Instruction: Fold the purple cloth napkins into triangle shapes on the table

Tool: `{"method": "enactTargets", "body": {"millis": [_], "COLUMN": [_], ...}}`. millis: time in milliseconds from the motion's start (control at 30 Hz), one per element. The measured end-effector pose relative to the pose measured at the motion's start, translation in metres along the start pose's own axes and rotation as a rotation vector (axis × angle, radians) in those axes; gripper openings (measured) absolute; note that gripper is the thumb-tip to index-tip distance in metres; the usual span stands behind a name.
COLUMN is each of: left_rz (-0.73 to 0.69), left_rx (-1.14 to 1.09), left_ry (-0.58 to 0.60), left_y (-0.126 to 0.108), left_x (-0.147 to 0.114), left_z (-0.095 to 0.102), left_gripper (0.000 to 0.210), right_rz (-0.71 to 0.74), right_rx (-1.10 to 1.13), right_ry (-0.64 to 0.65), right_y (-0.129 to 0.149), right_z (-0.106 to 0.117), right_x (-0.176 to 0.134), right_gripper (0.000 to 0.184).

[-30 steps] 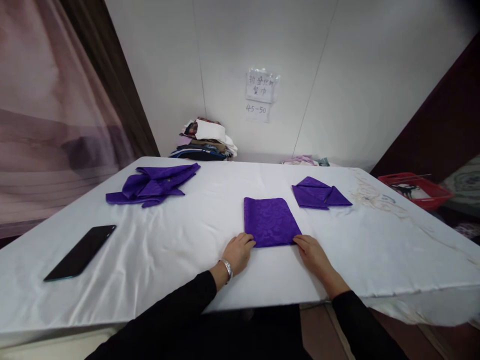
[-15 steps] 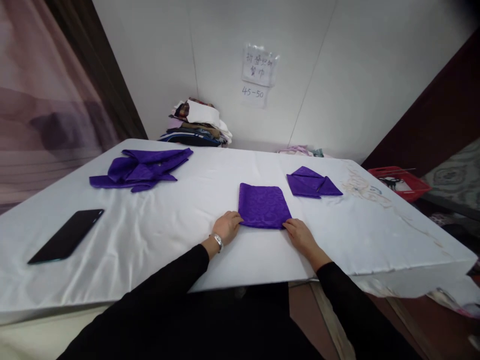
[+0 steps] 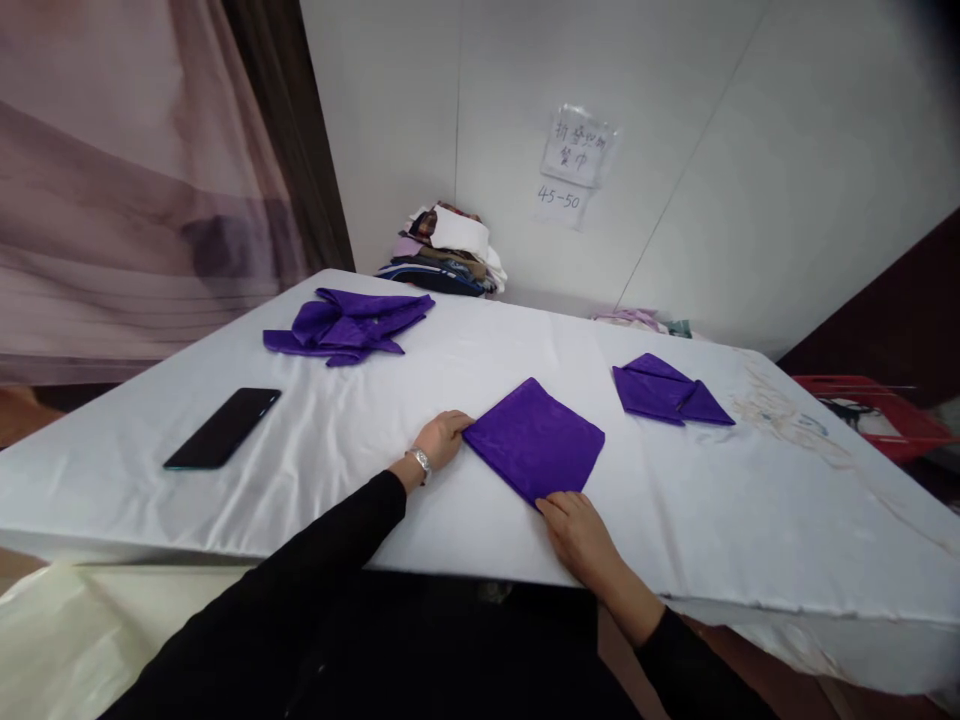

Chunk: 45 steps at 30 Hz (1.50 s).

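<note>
Turned cornerwise since the earlier frame, the purple napkin [image 3: 536,438] lies as a diamond on the white-covered desk [image 3: 487,345]. The left hand [image 3: 441,438] has its grip clamped on the left corner, the right hand [image 3: 581,538] on the near one. Rightward lies a folded cloth [image 3: 652,388]; leftward, a crumpled cloth [image 3: 341,328] and a phone [image 3: 225,428].
</note>
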<state>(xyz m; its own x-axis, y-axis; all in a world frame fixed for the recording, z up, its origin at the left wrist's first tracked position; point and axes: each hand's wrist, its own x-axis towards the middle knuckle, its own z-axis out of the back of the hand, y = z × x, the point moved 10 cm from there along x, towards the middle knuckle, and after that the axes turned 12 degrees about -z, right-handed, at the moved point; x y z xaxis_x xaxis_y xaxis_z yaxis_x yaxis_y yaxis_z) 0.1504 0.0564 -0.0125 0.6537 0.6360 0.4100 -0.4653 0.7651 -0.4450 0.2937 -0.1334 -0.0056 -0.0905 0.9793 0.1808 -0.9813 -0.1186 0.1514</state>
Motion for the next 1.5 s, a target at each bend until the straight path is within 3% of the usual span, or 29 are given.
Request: {"method": "enactTargets", "body": {"millis": [167, 333, 533, 667, 933, 1200, 1400, 1500], "left_rz": [-0.061, -0.151, -0.100, -0.090, -0.079, -0.062, -0.063, -0.065], "left_rx": [-0.006, 0.105, 0.170, 0.181, 0.221, 0.285, 0.321, 0.333], "left_ry": [-0.064, 0.114, 0.266, 0.279, 0.323, 0.382, 0.393, 0.405], "left_y": [-0.026, -0.057, -0.054, -0.048, -0.044, -0.046, -0.043, -0.040], "left_x": [0.008, 0.023, 0.021, 0.019, 0.015, 0.015, 0.016, 0.019], "left_z": [0.004, -0.028, -0.058, -0.064, -0.069, -0.068, -0.068, -0.068], "left_gripper": [0.040, 0.046, 0.064, 0.068, 0.066, 0.067, 0.066, 0.067], "right_rz": [-0.062, -0.039, 0.024, -0.012, -0.199, -0.384, -0.429, -0.235], "right_rx": [0.203, 0.309, 0.278, 0.245, 0.086, 0.023, 0.143, 0.155], "right_ry": [0.013, 0.002, 0.214, 0.310, 0.204, 0.230, 0.265, 0.166], "right_y": [-0.010, 0.000, 0.026, 0.011, -0.051, -0.087, -0.074, -0.033], "right_z": [0.025, 0.034, -0.017, -0.051, -0.064, -0.067, -0.047, -0.035], "right_x": [0.019, 0.083, 0.157, 0.182, 0.215, 0.235, 0.235, 0.227], "right_gripper": [0.026, 0.037, 0.062, 0.063, 0.063, 0.071, 0.066, 0.066]}}
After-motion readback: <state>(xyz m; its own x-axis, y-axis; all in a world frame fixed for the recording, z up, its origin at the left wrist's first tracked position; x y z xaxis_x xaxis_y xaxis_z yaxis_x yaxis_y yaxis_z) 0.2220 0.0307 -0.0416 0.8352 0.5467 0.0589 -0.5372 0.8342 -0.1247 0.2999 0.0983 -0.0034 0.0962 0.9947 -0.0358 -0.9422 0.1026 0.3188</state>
